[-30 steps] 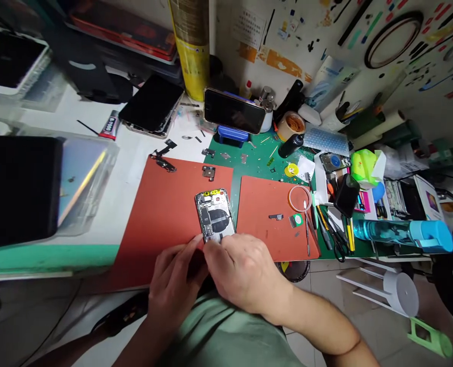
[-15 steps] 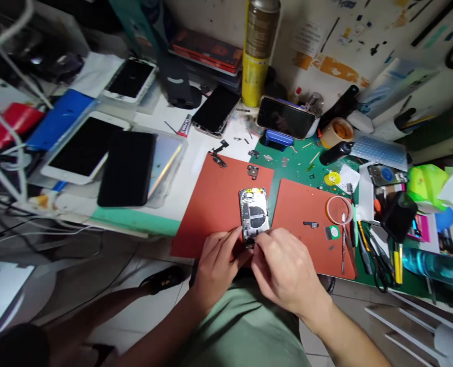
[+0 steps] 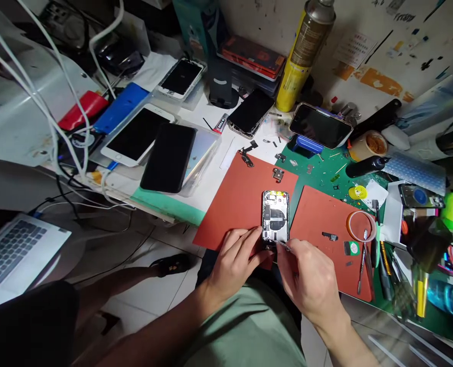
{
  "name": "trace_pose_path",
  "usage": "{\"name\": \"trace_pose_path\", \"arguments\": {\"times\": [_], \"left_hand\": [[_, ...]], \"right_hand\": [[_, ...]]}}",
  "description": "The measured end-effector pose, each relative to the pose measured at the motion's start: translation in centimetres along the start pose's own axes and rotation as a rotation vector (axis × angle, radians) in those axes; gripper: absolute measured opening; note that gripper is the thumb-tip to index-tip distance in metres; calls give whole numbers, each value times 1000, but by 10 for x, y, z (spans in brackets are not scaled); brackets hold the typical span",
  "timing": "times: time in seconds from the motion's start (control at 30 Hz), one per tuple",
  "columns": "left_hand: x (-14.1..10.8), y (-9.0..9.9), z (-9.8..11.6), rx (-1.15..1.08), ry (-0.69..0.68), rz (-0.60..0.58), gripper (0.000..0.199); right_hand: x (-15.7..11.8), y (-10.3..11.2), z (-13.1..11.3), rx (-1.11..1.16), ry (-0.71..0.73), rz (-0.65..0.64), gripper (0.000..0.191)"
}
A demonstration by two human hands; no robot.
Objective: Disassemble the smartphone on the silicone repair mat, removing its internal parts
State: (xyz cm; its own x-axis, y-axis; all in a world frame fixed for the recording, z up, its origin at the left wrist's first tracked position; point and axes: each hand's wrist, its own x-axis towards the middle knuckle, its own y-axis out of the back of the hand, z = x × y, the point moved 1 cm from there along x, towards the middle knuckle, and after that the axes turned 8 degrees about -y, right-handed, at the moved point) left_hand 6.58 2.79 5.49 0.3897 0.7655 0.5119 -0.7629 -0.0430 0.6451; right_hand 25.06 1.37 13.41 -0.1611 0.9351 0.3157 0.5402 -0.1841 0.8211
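Note:
An opened phone (image 3: 275,216) with bare inner parts and a dark round pad lies at the lower right of the left reddish-brown mat (image 3: 230,209). My left hand (image 3: 236,257) is closed on its lower left edge, thumb near the bottom end. At the lower right corner of the phone, my right hand (image 3: 308,272) pinches a thin metal tool (image 3: 284,246); its tip is at the phone's bottom end, and its exact kind is too small to make out. Loose phone parts (image 3: 278,175) lie above the phone on the same mat.
A second reddish-brown mat (image 3: 335,214) holds a tape ring (image 3: 361,227), a small black part (image 3: 329,236) and a metal pick (image 3: 361,265). Several phones lie left, including a black one (image 3: 169,158). A yellow spray can (image 3: 291,84) stands behind. Another person's leg (image 3: 115,290) shows lower left.
The view has turned left, so the bench appears farther right. Both hands stay at the phone's lower end; the thin metal tool in the right hand now shows more plainly.

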Motion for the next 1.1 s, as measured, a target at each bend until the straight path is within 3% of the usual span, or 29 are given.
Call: {"name": "trace_pose_path", "arguments": {"times": [0.17, 0.3, 0.37, 0.53, 0.63, 0.83, 1.0, 1.1], "left_hand": [[-3, -1, -2, -3, 4, -19, 62], [-2, 2, 1, -12, 12, -34, 62], [2, 6, 5, -41, 38, -32, 56], [22, 14, 15, -86, 89, -40, 25], [35, 11, 19, -150, 52, -119, 18], [55, -3, 16, -242, -109, -261, 18], [82, -31, 20, -73, -262, -356, 23], [98, -60, 27, 49, -348, -386, 23]], "right_hand": [[-8, -4, 2, 53, -54, 3, 27], [-18, -5, 5, 98, -148, 138, 28], [-23, -4, 8, 172, -276, 225, 31], [-34, -1, 20, 557, -769, 355, 27], [-39, -1, 24, 738, -930, 399, 34], [-49, 7, 32, 858, -1009, 449, 39], [-72, 29, 41, 645, -1039, 781, 43], [-87, 37, 42, 594, -1044, 854, 44]]}}
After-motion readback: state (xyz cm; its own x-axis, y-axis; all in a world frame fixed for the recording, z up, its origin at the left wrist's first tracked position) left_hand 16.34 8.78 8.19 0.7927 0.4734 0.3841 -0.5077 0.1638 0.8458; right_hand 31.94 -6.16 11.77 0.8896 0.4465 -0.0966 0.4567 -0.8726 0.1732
